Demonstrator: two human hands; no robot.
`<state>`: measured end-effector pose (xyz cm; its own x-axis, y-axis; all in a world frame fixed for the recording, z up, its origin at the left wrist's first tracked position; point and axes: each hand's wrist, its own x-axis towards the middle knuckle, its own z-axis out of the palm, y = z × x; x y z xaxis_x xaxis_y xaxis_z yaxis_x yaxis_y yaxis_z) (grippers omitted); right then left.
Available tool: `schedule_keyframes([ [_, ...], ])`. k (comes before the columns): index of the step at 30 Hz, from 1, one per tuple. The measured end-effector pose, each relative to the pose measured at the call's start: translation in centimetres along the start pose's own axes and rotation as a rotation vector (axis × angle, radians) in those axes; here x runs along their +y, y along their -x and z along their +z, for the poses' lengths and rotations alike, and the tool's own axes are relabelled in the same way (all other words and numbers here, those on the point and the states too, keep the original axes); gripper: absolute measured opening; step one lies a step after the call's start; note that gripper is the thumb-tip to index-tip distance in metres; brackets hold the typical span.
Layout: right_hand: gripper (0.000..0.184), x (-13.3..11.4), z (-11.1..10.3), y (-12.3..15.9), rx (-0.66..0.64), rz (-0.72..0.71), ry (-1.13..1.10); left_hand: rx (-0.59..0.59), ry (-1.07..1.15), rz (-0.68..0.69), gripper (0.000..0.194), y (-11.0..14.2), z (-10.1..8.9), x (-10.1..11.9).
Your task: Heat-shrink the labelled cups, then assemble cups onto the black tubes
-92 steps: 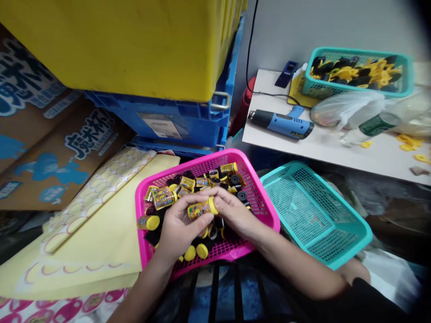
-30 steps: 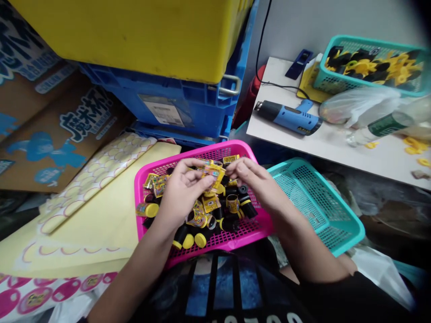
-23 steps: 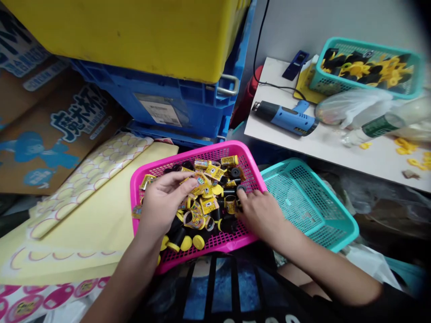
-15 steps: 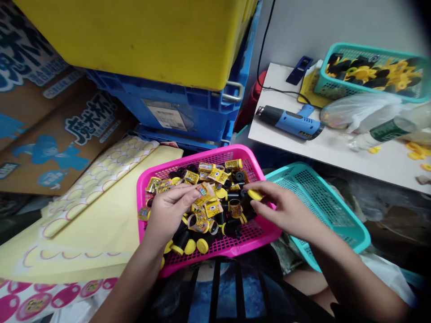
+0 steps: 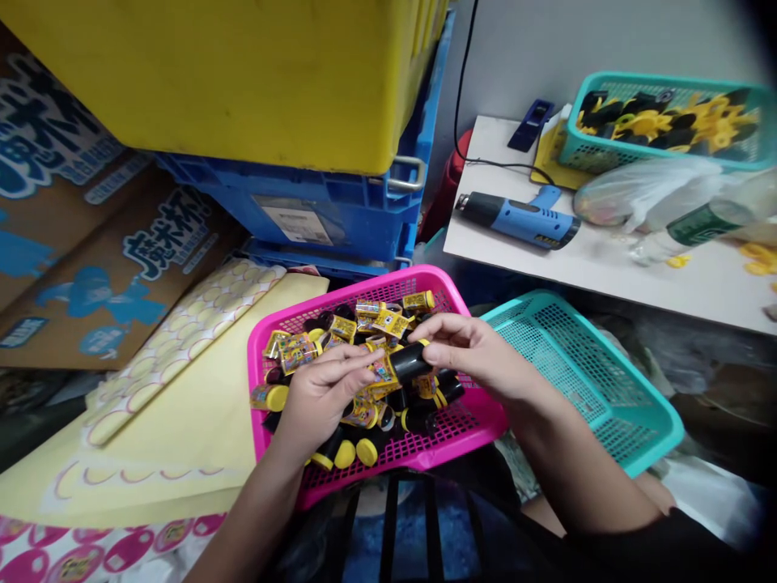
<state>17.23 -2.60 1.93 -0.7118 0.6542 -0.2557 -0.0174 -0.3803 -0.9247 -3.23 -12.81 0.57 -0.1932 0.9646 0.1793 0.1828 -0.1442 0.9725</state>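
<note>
My left hand pinches a yellow printed label sleeve between thumb and fingers. In my right hand is a small black bottle, gripped by its yellow-capped end and lying on its side. The bottle's black end meets the sleeve's opening; whether it is inside cannot be made out. Both hands are over a pink basket. It is filled with black bottles with yellow caps, some bare, such as one capped bottle, and others wearing printed sleeves, like the one near the back.
A turquoise basket stands to the right. On the white table lie a blue heat gun, a plastic bottle and a turquoise basket of yellow and black parts. Blue and yellow crates and cartons stand behind and left.
My right hand has moved left, bringing the black bottle up against the label sleeve in my left hand. My left hand has shifted slightly right.
</note>
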Motion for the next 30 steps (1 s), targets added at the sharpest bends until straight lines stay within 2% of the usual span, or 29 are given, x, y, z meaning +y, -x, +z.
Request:
schedule_keyframes([
  [3,0.034,0.2,0.0,0.1,0.01,-0.015,0.041,-0.018,-0.04,-0.032,0.016,-0.1,0.1,0.3],
  [6,0.035,0.9,0.5,0.2,0.058,-0.099,0.092,-0.007,-0.035,-0.124,0.018,-0.2,0.3,0.6],
  [10,0.031,2.6,1.7,0.0,0.116,-0.355,0.2,0.008,0.177,-0.341,0.027,0.1,0.8,0.7],
  [12,0.027,3.3,2.2,-0.1,0.124,-0.47,0.226,0.019,0.317,-0.407,0.027,0.4,1.0,0.8],
  [15,0.028,4.1,2.6,-0.4,0.119,-0.577,0.236,0.044,0.43,-0.438,0.023,0.8,1.2,0.9],
  [19,0.035,4.3,2.8,-0.4,0.078,-0.672,0.228,0.035,0.439,-0.455,0.022,1.0,1.4,1.1],
  [21,0.026,4.3,2.7,-0.2,0.048,-0.641,0.181,0.013,0.46,-0.464,0.024,1.1,1.6,1.3],
  [23,0.018,4.4,2.7,0.0,0.055,-0.504,0.068,-0.002,0.496,-0.485,0.027,1.1,1.8,1.4],
  [25,0.025,4.6,2.9,0.2,0.042,-0.286,-0.108,-0.012,0.518,-0.506,0.027,1.2,2.1,1.5],
  [27,0.039,5.0,3.3,0.2,-0.002,-0.097,-0.277,-0.011,0.51,-0.509,0.025,1.2,2.4,1.4],
  [28,0.043,5.3,3.5,0.1,-0.023,-0.048,-0.332,-0.005,0.5,-0.505,0.024,1.3,2.4,1.3],
  [30,0.043,5.8,4.0,0.0,-0.01,-0.057,-0.357,0.015,0.478,-0.491,0.023,1.4,2.5,1.1],
])
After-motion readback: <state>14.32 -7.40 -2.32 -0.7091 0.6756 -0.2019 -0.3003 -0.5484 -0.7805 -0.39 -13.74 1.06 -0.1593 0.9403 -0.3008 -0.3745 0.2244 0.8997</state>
